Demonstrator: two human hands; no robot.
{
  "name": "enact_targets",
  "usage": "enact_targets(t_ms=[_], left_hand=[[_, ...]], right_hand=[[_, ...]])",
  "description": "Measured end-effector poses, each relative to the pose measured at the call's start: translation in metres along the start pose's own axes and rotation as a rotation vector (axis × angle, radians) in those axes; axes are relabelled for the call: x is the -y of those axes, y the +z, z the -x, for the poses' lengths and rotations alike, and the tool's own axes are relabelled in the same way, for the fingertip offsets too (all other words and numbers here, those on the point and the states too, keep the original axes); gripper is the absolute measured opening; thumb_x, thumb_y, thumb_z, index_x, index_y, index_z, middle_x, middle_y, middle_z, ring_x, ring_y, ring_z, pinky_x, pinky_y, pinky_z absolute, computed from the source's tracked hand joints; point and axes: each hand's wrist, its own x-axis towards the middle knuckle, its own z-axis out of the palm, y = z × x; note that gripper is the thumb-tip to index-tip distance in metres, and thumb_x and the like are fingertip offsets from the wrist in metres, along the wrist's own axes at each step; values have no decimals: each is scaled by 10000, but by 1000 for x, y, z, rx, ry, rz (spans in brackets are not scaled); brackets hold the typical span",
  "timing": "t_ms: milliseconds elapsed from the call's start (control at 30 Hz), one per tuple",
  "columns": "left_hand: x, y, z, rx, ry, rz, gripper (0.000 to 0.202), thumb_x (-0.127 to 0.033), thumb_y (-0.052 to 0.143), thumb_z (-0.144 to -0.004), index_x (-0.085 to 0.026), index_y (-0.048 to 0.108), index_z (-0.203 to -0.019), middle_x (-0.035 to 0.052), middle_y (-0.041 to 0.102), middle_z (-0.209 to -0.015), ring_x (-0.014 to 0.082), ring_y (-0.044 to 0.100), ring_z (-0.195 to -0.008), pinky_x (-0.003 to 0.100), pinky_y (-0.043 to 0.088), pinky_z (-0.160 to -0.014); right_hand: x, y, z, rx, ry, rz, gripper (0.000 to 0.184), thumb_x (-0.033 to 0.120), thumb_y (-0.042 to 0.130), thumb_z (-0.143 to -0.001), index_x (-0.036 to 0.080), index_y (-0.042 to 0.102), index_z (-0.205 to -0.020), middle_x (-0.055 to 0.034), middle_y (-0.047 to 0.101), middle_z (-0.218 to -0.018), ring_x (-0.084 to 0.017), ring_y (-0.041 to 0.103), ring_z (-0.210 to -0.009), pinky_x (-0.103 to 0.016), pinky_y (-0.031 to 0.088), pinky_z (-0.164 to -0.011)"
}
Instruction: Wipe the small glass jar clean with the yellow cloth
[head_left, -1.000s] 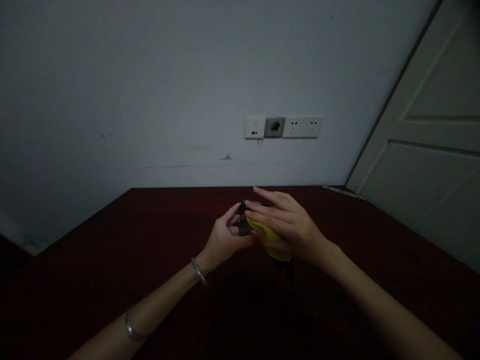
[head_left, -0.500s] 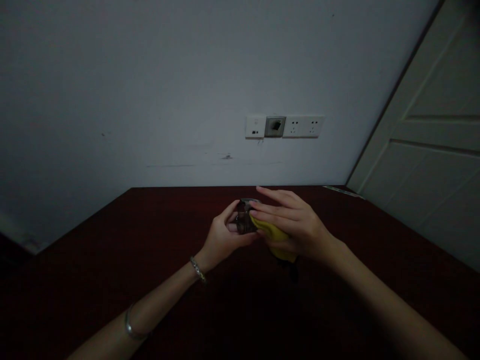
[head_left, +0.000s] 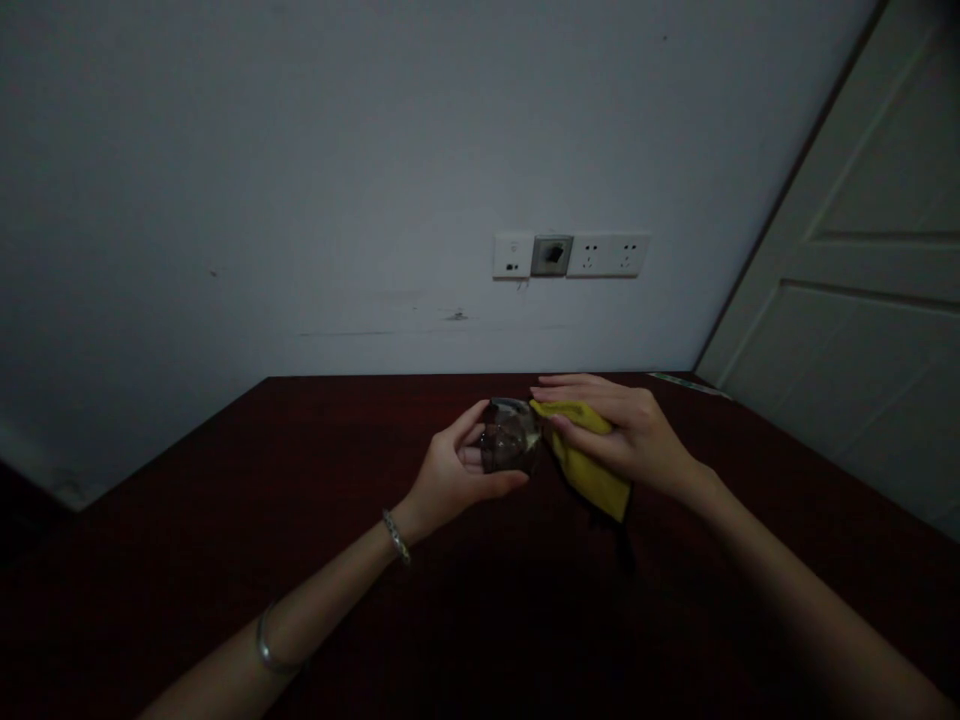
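Observation:
My left hand (head_left: 450, 468) grips a clear, round glass vessel (head_left: 511, 440) from its left side, thumb along the near edge and fingers behind it. The glass looks tilted, and its exact kind is hard to make out in the dim light. Just to its right, my right hand (head_left: 630, 430) pinches a yellow cloth (head_left: 589, 475) between thumb and fingers. The cloth hangs down with a dark edge, its upper corner close beside the glass. I cannot tell whether the two touch.
Beneath my hands lies a dark red wooden table (head_left: 360, 420) pushed against a pale wall (head_left: 337, 180). Wall sockets (head_left: 607, 255) sit above its far edge. A white panelled door (head_left: 862, 300) stands at the right, and a thin printed strip (head_left: 686, 384) lies at the back right edge.
My right hand and the yellow cloth have shifted right, off the front of the glass, so more of the glass shows. My left hand keeps its grip nearly in place.

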Motion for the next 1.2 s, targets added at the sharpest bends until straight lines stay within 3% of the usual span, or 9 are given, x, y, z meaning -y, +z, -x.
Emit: enact_targets(t_ms=[133,367,433,600,700,833,967,1067,1200], left_hand=[[-2,1,0,9,-41,9,991,-166,856,-483,-117,373,-1348,178,628,-1147,224,682,-844,300,576,-705],[-10,8,1,14,-71,65,808,-204,830,-537,-115,478,-1259,149,666,-1051,212,673,-784,287,581,-606],[-11,8,2,22,-66,54,685,-265,796,-603,-117,521,-1212,130,684,-988,193,676,-709,271,572,-559],[-13,8,3,3,-84,34,472,-350,736,-688,-103,596,-1065,83,686,-834,148,652,-613,236,552,-519],[-14,9,1,15,-133,29,392,-373,720,-704,-95,629,-966,78,671,-809,130,633,-601,213,538,-490],[-14,10,0,36,-170,9,421,-401,734,-684,-102,633,-964,73,660,-800,125,623,-577,218,535,-474],[-11,4,-2,88,-193,-30,472,-462,706,-704,-106,628,-1004,102,660,-886,150,641,-650,254,548,-526],[-8,-4,-6,208,-203,-66,542,-482,723,-680,-107,606,-1053,140,665,-998,203,667,-790,321,558,-668],[-1,-8,-11,338,-136,-59,712,-295,849,-540,-149,533,-1162,162,607,-1203,284,598,-1085,413,483,-918]], right_hand=[[-1,1,1,-54,101,12,240,272,567,-875,223,662,-1089,-62,700,-1064,-205,646,-995,-401,536,-868],[11,8,-2,52,209,-150,298,302,490,-913,232,590,-1185,-70,649,-1167,-201,625,-1039,-394,508,-903],[13,11,-2,90,200,-198,383,332,514,-896,238,518,-1267,-84,598,-1249,-222,576,-1128,-430,470,-959],[14,22,3,154,204,-182,895,410,743,-693,219,266,-1425,-148,430,-1402,-283,423,-1286,-497,361,-1057],[15,29,7,127,214,-173,969,369,754,-679,229,183,-1449,-154,395,-1415,-285,400,-1299,-510,342,-1068],[13,37,9,72,160,-199,972,279,748,-671,234,171,-1452,-148,390,-1401,-288,387,-1296,-511,343,-1064],[11,40,10,41,183,-247,973,248,752,-643,242,199,-1444,-140,439,-1344,-289,445,-1231,-521,363,-1036],[9,43,11,16,261,-299,942,255,749,-636,245,244,-1431,-129,477,-1300,-291,482,-1187,-531,358,-1027],[5,51,13,-40,471,-455,917,320,763,-632,211,295,-1413,-142,507,-1284,-300,511,-1165,-521,361,-1028]])
